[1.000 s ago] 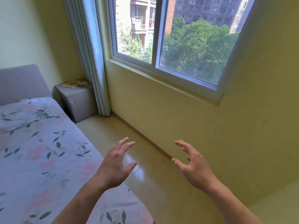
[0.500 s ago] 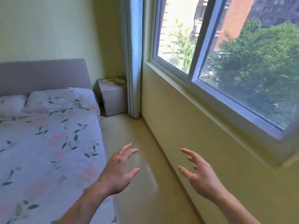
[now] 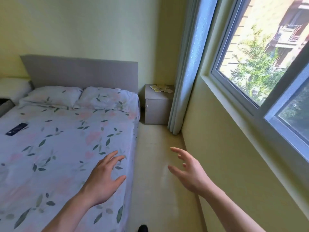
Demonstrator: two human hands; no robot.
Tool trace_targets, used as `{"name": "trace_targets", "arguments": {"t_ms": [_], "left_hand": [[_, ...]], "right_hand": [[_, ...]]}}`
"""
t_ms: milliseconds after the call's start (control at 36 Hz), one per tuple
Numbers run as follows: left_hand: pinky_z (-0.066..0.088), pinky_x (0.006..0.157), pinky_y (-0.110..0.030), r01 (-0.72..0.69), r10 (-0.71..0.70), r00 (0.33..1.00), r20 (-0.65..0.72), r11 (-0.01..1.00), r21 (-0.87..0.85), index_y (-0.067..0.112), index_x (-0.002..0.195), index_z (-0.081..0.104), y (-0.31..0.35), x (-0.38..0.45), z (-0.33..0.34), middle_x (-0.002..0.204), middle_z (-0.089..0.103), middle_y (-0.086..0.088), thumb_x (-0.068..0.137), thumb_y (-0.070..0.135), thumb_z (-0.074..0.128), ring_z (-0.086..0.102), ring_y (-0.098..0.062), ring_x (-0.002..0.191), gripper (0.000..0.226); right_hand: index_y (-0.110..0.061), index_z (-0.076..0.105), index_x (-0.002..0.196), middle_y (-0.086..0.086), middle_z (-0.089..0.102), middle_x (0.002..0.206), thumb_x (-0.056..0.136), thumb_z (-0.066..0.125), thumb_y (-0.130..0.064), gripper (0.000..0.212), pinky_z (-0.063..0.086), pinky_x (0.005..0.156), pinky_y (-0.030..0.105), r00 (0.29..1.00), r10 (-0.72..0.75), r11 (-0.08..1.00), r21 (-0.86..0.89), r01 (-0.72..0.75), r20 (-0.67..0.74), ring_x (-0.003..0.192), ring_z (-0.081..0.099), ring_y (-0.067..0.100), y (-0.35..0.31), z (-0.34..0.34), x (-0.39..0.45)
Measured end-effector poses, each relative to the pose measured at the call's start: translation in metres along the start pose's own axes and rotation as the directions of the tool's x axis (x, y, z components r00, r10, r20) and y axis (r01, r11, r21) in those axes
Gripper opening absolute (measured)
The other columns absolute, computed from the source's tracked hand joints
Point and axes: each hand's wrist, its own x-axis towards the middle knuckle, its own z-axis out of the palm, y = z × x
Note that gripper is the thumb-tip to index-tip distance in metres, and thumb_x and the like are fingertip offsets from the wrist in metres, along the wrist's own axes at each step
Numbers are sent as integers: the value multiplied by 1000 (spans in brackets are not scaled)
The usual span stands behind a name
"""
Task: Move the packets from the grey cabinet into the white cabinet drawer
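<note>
A small grey cabinet [image 3: 158, 107] stands in the far corner between the bed and the curtain, its door closed. Several pale yellow packets [image 3: 160, 88] lie scattered on its top. My left hand [image 3: 104, 178] hovers over the bed's near right edge, fingers spread and empty. My right hand [image 3: 189, 171] is raised over the floor strip, fingers relaxed and spread, holding nothing. Both hands are well short of the cabinet. At the far left edge a white surface [image 3: 12, 87] shows beside the headboard; I cannot tell whether it is the white cabinet.
A bed [image 3: 55, 148] with a floral sheet and two pillows fills the left. A dark phone [image 3: 16, 129] lies on it. A narrow floor strip [image 3: 158, 156] runs between bed and window wall toward the cabinet. A blue curtain [image 3: 185, 81] hangs beside the cabinet.
The view has swung left, bringing the whole bed, headboard and grey cabinet into sight. Both hands stay raised and empty, the left now over the bed edge.
</note>
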Motion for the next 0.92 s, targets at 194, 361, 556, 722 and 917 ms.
{"name": "trace_targets", "arguments": {"t_ms": [194,361,556,722,917], "left_hand": [[25,116,-26,-34,34,999,-11,999,-27,45,144,39,12,142,-15,159,18,25,91,44,66,23,-6,147,59],[22,115,-23,-91,91,996,7,996,-8,43,144,40,43,255,-31,159,19,23,92,42,65,23,-5,146,58],[28,118,-28,-129,129,992,4,992,1,41,143,42,59,387,-29,158,19,24,92,43,65,23,-4,146,56],[21,115,-20,-86,86,996,-3,996,15,40,140,45,67,507,-23,158,22,21,91,41,67,26,-5,145,54],[21,114,-19,-15,14,999,-51,1000,-14,45,136,44,72,619,-24,156,22,22,92,41,65,26,-3,144,49]], "right_hand": [[-41,50,139,-19,53,136,87,73,-34,58,42,108,25,999,17,1000,19,-16,-31,126,50,2,9,-29,135],[-44,49,139,-18,54,137,86,72,-36,58,43,110,30,999,30,999,43,-29,-16,126,50,0,21,-44,235],[-44,50,138,-21,54,137,84,72,-40,58,43,110,31,1000,12,997,73,-12,-5,128,50,2,45,-63,365],[-43,51,137,-20,55,134,86,72,-36,56,42,110,28,1000,-6,996,89,6,1,126,50,2,66,-99,489],[-36,51,140,-18,53,136,88,72,-33,56,39,112,26,997,-37,999,38,34,67,129,48,0,74,-137,628]]}}
